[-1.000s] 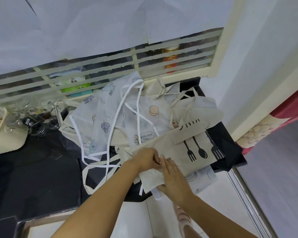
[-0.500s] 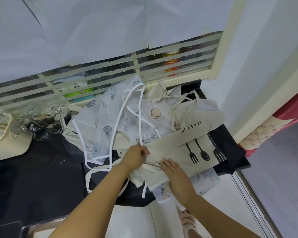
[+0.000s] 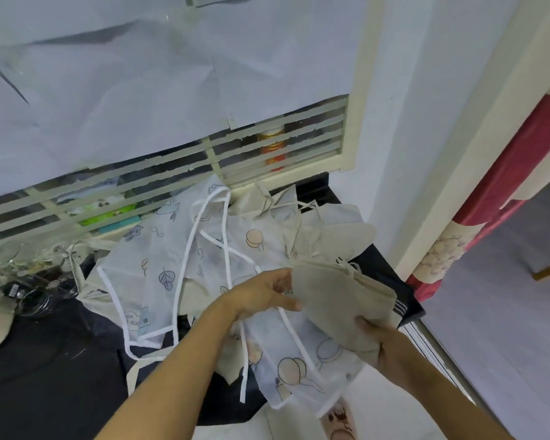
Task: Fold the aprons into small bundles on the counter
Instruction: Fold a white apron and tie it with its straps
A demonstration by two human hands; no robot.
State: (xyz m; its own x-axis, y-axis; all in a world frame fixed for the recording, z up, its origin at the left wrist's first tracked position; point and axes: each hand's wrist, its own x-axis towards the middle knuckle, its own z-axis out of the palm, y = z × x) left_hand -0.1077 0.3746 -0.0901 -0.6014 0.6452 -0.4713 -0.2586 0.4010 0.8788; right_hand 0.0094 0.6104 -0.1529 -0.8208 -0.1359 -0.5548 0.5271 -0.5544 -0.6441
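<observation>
Your left hand (image 3: 264, 293) and right hand (image 3: 385, 344) each pinch the folded beige cloth apron (image 3: 340, 300), held just above the dark surface (image 3: 45, 360). Likely light, limp and quick to unfold; grip the folded edges and keep the layers pressed.

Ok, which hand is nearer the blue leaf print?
Left. The left hand sits right of the blue leaf print; the right hand is farther right, gripping the beige apron.

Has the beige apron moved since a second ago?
Yes. The beige apron has been raised off the pile on the counter, folded over, gripped by the left hand and right hand.
</observation>
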